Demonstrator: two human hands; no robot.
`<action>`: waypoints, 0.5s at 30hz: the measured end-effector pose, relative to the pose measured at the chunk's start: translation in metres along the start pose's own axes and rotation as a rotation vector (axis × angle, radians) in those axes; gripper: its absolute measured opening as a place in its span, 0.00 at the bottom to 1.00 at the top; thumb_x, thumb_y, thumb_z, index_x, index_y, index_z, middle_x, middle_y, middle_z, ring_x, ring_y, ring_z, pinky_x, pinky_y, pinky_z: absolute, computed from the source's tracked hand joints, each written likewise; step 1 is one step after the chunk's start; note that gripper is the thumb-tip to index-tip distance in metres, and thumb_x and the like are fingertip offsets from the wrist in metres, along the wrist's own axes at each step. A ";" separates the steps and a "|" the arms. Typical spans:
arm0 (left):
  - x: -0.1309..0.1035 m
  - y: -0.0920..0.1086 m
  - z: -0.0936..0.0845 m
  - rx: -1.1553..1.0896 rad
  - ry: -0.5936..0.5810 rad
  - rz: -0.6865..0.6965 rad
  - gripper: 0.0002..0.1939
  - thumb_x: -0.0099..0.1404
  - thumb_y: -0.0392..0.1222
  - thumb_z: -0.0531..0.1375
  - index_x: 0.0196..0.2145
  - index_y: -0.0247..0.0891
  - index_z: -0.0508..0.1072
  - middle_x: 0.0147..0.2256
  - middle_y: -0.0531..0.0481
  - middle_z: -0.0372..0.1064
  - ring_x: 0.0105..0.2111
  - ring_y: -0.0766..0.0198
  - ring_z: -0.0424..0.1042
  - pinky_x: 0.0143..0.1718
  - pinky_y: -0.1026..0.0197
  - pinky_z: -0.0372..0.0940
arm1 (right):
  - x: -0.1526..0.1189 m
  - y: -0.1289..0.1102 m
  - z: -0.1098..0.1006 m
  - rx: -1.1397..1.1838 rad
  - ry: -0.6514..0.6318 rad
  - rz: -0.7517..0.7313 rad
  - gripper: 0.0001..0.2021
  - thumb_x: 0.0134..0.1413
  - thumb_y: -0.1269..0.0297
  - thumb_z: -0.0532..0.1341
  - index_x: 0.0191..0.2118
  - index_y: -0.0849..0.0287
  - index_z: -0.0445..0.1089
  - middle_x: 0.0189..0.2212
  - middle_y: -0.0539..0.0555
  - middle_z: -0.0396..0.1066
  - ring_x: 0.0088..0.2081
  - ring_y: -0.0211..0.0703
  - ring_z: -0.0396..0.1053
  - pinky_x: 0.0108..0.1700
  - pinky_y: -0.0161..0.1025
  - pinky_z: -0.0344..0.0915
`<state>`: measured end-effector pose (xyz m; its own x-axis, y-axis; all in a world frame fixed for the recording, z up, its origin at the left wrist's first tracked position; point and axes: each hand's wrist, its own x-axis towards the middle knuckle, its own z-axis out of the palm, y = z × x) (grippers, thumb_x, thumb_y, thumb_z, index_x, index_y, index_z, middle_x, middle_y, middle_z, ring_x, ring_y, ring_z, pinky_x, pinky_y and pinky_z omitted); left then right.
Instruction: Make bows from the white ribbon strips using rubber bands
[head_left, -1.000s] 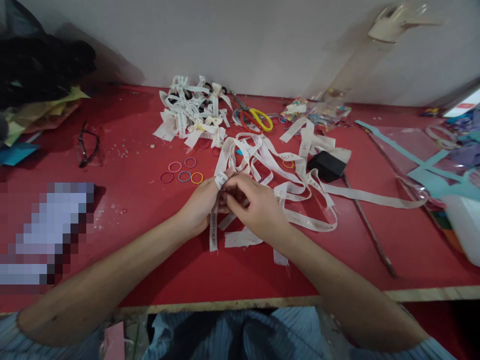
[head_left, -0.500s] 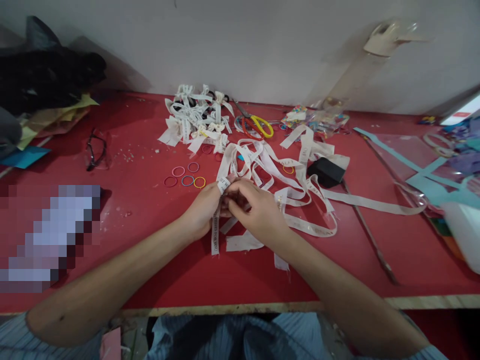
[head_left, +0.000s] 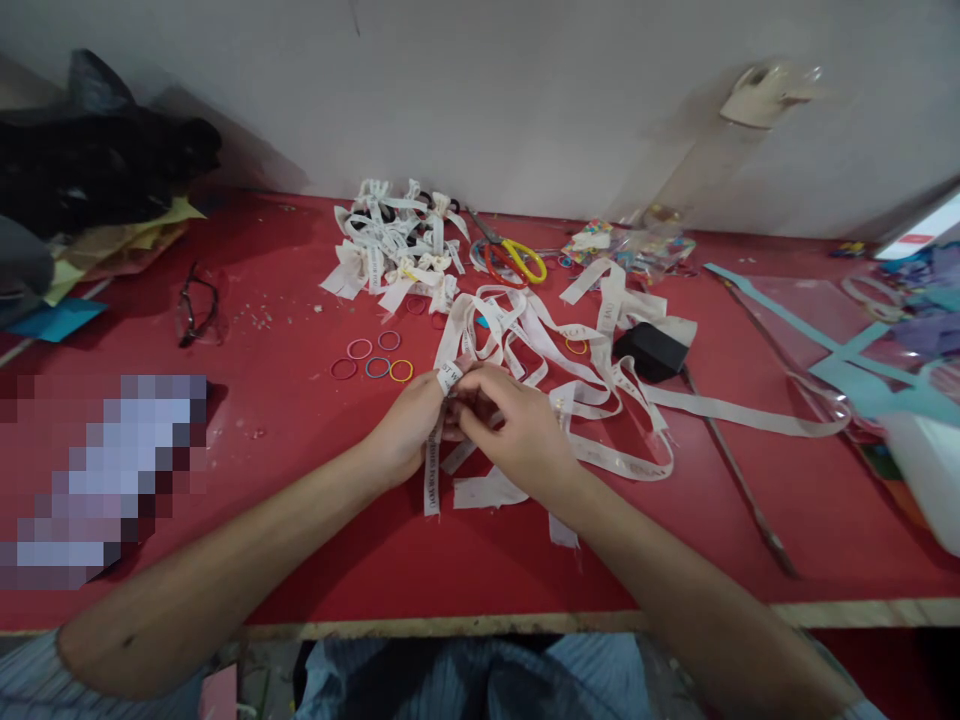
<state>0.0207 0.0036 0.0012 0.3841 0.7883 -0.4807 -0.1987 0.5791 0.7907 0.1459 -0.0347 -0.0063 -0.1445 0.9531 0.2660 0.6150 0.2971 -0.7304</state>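
White ribbon (head_left: pixel 449 377), seemingly unfinished, is pinched by your left hand (head_left: pixel 409 428) and right hand (head_left: pixel 519 425); gathered bunches (head_left: pixel 397 238) lie beyond, loose strips (head_left: pixel 609 302) remain.

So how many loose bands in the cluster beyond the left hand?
5. Back row: pink band left, mauve band right. Front row: red band left, blue band middle, yellow band right. None looks hidden.

From where I stand, left hand (head_left: pixel 409 425): fingers mostly hidden behind right hand (head_left: pixel 517 425). Ribbon strip (head_left: pixel 433 478): middle lost between the 2. Slab (head_left: pixel 124 465) at left: pixelated, unidentifiable. Black bag (head_left: pixel 97 165), white container (head_left: pixel 926 470): cut off at opposite edges. Loose ribbons (head_left: pixel 619 463): print mostly too small to read.
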 end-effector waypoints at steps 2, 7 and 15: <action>0.000 0.000 0.000 -0.014 -0.010 -0.001 0.16 0.56 0.52 0.65 0.26 0.35 0.70 0.21 0.55 0.64 0.17 0.75 0.60 0.16 0.73 0.51 | 0.000 0.000 0.000 -0.008 0.006 -0.005 0.08 0.52 0.75 0.57 0.37 0.56 0.67 0.33 0.50 0.72 0.31 0.39 0.70 0.34 0.37 0.66; -0.001 0.002 0.002 -0.035 -0.009 -0.024 0.17 0.53 0.52 0.67 0.25 0.35 0.70 0.18 0.57 0.59 0.16 0.75 0.56 0.15 0.72 0.47 | -0.001 0.000 0.001 -0.011 0.030 -0.022 0.09 0.52 0.75 0.57 0.38 0.55 0.68 0.35 0.51 0.73 0.32 0.40 0.70 0.35 0.37 0.66; -0.002 0.001 0.003 -0.067 -0.007 -0.017 0.20 0.50 0.53 0.70 0.24 0.35 0.66 0.17 0.60 0.53 0.15 0.77 0.50 0.14 0.73 0.44 | -0.001 -0.001 0.001 0.010 0.048 -0.037 0.07 0.56 0.74 0.57 0.38 0.56 0.70 0.35 0.50 0.73 0.33 0.38 0.70 0.36 0.36 0.65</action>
<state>0.0223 0.0023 0.0043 0.3941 0.7767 -0.4913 -0.2514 0.6053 0.7552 0.1445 -0.0361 -0.0071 -0.1293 0.9375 0.3230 0.6019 0.3330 -0.7258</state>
